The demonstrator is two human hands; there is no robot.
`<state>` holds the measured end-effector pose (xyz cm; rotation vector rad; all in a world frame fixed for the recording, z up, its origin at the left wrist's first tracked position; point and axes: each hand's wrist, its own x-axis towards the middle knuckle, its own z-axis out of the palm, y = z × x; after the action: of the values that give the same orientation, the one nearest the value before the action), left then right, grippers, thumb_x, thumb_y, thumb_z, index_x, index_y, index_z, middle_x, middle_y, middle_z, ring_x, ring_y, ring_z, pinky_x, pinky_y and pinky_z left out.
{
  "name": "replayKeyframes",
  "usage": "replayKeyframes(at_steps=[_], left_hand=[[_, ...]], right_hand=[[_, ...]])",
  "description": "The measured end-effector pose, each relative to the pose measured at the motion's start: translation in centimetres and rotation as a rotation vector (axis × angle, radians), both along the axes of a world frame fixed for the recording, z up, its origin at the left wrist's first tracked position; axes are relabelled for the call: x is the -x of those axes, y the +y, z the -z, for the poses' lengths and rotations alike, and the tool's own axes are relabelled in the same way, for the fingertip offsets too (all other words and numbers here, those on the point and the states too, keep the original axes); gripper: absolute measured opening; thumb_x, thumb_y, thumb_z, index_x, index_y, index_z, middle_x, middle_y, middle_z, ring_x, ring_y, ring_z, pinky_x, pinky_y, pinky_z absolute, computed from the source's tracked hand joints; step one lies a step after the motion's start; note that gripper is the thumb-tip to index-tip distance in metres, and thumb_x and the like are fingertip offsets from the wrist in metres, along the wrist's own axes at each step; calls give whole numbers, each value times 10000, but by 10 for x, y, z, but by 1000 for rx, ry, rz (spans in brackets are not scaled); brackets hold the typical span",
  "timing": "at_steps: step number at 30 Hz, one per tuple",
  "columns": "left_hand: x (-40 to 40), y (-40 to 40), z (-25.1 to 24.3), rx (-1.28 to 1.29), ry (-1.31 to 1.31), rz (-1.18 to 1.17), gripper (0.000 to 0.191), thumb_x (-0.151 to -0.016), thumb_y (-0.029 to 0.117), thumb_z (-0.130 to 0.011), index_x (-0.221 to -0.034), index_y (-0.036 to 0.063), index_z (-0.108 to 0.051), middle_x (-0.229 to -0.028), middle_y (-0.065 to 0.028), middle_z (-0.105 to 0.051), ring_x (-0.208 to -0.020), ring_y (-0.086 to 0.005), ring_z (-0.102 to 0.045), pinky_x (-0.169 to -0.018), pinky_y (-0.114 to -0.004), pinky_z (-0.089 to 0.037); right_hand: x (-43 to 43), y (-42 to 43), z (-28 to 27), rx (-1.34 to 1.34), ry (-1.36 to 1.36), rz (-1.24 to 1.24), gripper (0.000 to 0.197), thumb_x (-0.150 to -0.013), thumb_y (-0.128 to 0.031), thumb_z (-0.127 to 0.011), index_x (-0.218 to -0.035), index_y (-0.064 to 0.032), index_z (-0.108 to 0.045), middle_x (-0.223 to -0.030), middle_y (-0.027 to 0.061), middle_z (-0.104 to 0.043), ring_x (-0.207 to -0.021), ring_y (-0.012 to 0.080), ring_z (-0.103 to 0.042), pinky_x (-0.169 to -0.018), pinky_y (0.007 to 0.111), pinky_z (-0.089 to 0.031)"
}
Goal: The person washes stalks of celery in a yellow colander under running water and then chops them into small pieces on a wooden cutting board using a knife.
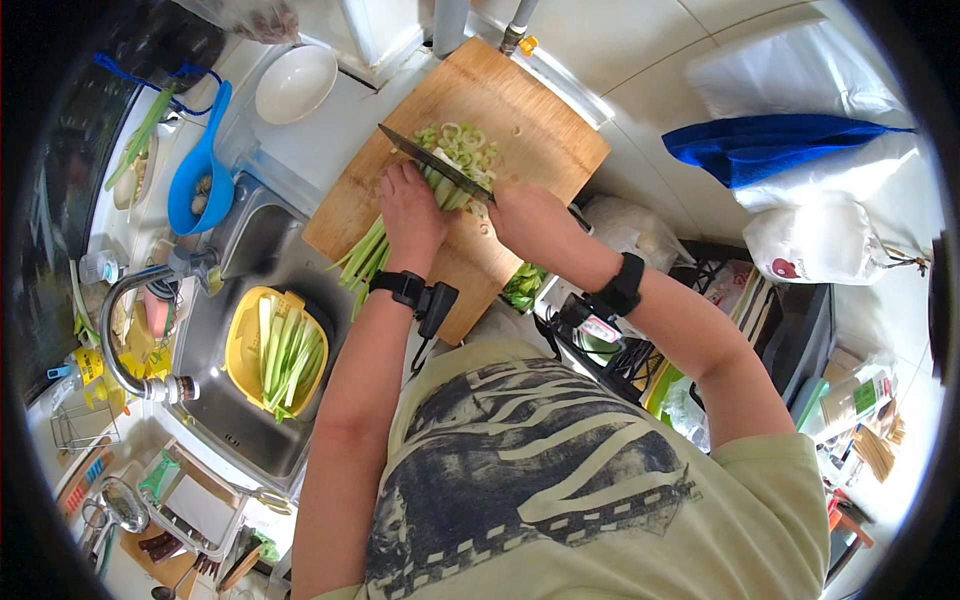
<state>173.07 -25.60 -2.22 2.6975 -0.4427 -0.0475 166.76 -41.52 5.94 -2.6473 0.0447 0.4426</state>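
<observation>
A wooden cutting board [551, 97] lies aslant in front of me. On it my left hand [411, 210] presses down a bunch of long green vegetable stalks [366, 255], whose far ends hang past the board's left edge. My right hand [529, 221] is closed around the handle of a kitchen knife [435, 161]. The dark blade lies across the stalks just beyond my left fingers; whether it is cutting into them cannot be told. Past the blade is a loose pile of pale green slices [465, 141], some ring-shaped.
Left of the board is a steel sink [217, 405] holding a yellow basket [234, 352] of similar stalks. A curved faucet [112, 330] reaches over it. A white bowl [296, 84] and a blue strainer [217, 161] stand nearby. Leafy greens [525, 287] sit below the board's right edge.
</observation>
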Motion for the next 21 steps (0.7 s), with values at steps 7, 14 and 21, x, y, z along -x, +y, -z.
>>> replayKeyframes(at_steps=[7,14,21], left_hand=[[1,-3,-14,-24,129,6,792,-531,256,-931,-1129,-31,-497,-1165,-177,-499,-1116,-355,-486,-946,-433,-439],[0,3,7,112,-17,22,842,-511,286,-939,-1136,-49,-485,-1161,-184,-488,-1127,-370,-463,-976,-429,-409],[-2,3,13,-32,-94,75,831,-530,382,-910,-1100,-56,-493,-1115,-178,-502,-1095,-344,-468,-982,-407,-397]], right_hand=[[-8,-6,47,-88,-149,96,241,-913,-198,-562,-869,37,-592,-770,284,-632,-754,470,-623,-698,535,-497],[8,-7,-6,-73,-138,138,271,-930,-218,-553,-872,45,-586,-806,296,-622,-799,476,-609,-733,552,-483],[30,-11,-48,47,-77,35,253,-933,-207,-545,-851,31,-559,-753,283,-603,-755,473,-597,-701,557,-475]])
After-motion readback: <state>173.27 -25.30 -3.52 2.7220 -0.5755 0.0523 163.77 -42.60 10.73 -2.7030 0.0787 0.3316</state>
